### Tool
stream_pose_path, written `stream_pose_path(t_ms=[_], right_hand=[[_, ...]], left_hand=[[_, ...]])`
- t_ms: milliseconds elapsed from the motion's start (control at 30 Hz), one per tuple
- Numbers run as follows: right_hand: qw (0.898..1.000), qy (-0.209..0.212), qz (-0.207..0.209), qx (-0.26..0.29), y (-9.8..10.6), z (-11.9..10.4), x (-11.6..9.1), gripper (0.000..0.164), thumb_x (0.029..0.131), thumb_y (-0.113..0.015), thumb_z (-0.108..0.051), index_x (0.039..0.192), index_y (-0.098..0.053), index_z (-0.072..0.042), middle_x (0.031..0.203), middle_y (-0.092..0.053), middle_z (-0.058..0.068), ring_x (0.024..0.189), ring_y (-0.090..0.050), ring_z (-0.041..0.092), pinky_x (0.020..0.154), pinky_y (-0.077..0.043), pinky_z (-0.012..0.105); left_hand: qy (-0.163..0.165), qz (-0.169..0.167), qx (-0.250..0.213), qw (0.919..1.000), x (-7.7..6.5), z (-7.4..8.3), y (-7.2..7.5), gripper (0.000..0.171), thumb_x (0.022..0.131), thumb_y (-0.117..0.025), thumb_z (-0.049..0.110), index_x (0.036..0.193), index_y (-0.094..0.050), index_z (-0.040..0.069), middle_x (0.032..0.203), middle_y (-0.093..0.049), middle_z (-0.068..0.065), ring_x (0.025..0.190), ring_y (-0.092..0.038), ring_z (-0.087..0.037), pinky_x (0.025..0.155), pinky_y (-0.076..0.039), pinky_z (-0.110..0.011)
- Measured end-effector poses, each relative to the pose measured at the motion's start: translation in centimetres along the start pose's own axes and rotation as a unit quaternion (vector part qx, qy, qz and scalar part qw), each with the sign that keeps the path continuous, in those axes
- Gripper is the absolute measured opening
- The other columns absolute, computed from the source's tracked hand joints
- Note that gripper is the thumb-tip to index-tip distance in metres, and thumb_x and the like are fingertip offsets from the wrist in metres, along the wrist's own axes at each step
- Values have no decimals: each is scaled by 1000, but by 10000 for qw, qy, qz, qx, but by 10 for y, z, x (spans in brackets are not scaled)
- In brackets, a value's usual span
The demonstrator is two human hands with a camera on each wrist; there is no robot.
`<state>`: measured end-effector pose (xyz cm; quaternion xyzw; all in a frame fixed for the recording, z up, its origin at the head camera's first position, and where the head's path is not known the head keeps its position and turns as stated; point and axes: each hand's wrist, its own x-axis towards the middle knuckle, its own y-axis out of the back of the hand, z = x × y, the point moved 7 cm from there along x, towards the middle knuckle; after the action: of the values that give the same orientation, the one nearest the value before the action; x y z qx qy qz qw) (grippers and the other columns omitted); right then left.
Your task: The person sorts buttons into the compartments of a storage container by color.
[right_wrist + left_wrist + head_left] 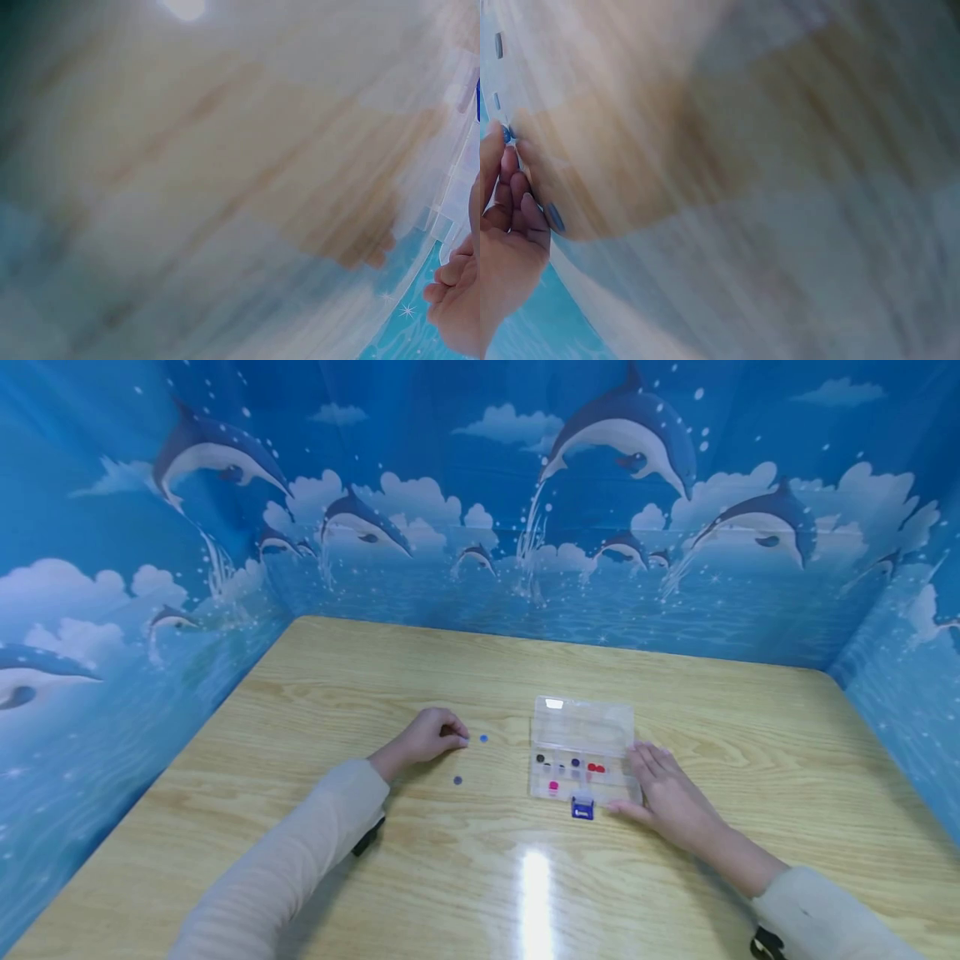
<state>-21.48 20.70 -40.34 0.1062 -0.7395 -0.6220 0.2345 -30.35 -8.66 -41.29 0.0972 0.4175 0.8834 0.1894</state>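
Note:
My left hand (pixel 431 734) pinches a small blue disc (pixel 507 133) between thumb and fingertips, just above the tabletop. To the right of those fingertips lies another blue disc (pixel 483 738), and a grey-blue disc (pixel 458 780) lies nearer me. A clear plastic compartment box (pixel 536 787) stands with its lid (pixel 585 727) raised at the back. Inside are red discs (pixel 596 768), dark discs (pixel 575 762) and a pink disc (pixel 553 786). My right hand (pixel 673 797) rests against the box's right side, fingers fairly straight and the thumb by the front right corner.
The blue latch tab (pixel 582 808) juts from the box's front edge. A wood-grain table (pixel 420 893) carries everything. Dolphin-print cloth (pixel 450 485) hangs behind it and on both sides. Both wrist views are mostly filled by blurred tabletop.

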Motion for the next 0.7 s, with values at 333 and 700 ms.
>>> stream_pose_path(t_ms=[333, 700], right_hand=[[10000, 11, 77, 16, 0, 1, 0, 89, 78, -65, -52, 131, -39, 15, 134, -42, 33, 126, -39, 46, 106, -30, 55], [10000, 8, 27, -23, 0, 0, 0, 89, 78, -64, -52, 131, -39, 15, 133, -42, 34, 126, -39, 47, 106, -29, 55]], left_hand=[[-200, 266, 143, 9993, 0, 1, 4, 14, 88, -61, 13, 87, -70, 2, 86, -70, -10, 81, -62, -19, 78, -49, -30], [-29, 365, -59, 9993, -2, 0, 8, 14, 88, -62, 11, 83, -71, 1, 83, -70, -11, 74, -57, -13, 70, -45, -24]])
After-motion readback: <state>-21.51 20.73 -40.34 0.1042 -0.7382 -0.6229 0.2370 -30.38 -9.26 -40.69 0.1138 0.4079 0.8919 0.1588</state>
